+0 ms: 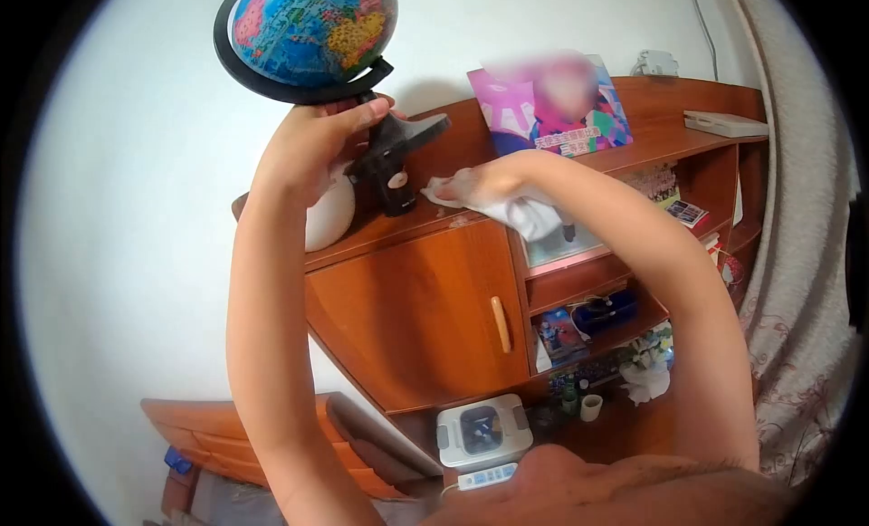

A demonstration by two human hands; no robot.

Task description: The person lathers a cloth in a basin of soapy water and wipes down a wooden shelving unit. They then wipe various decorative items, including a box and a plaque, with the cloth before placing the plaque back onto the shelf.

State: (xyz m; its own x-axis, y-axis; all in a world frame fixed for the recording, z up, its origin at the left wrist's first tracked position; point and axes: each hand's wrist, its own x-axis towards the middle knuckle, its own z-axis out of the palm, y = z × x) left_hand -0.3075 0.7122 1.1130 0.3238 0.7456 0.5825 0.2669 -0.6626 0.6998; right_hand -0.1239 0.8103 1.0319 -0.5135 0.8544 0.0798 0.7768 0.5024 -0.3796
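My left hand (337, 132) is closed around the stem of a globe (312, 33), just beneath its black curved frame, and holds it up over the cabinet top. The globe's dark base (418, 135) juts out tilted to the right of my fingers. Below it stands a black object (396, 186) with a round sticker, its kind unclear. My right hand (480, 184), slightly blurred, presses a white cloth (536, 220) against the wooden cabinet top (444, 220). Part of the cloth hangs over the front edge. A white rounded object (330, 214) sits behind my left wrist.
A colourful picture board (552, 109) leans against the wall on the cabinet top, with a white flat box (724, 124) farther right. Below are a cabinet door (425, 318) and open shelves holding books and small items. A white lidded box (484, 431) stands underneath, near a curtain (797, 300).
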